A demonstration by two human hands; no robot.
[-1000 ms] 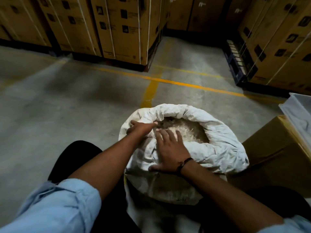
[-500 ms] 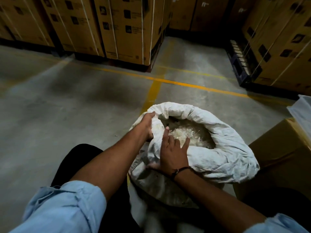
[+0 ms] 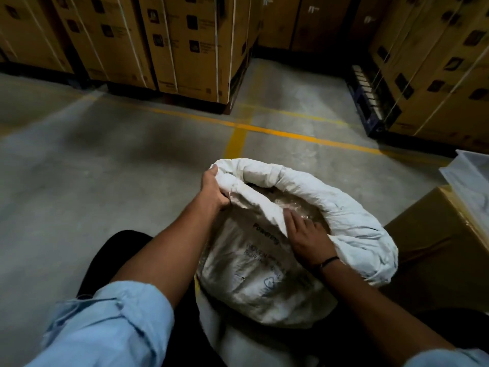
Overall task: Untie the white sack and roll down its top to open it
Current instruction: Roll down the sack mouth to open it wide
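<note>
White woven sack (image 3: 264, 282): stands on grey concrete floor (image 3: 105, 181), top rolled into a thick rim, mouth open.
Left hand (image 3: 213, 190): fingers curled, grips the rim's left side.
Right hand (image 3: 308, 238): fingers nearly straight, pressing the near edge of the mouth.
Brown cardboard box (image 3: 436, 255): just beside the sack, right.

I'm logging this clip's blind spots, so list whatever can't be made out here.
Head view only:
1. Contents of the white sack: dim, shadowed by the rolled rim; material unclear.
2. Sack's printing: blurred and creased, mostly unreadable.
3. Right hand: fingers motion-blurred, grip unclear.
4. White tray: cut by the right edge.
</note>
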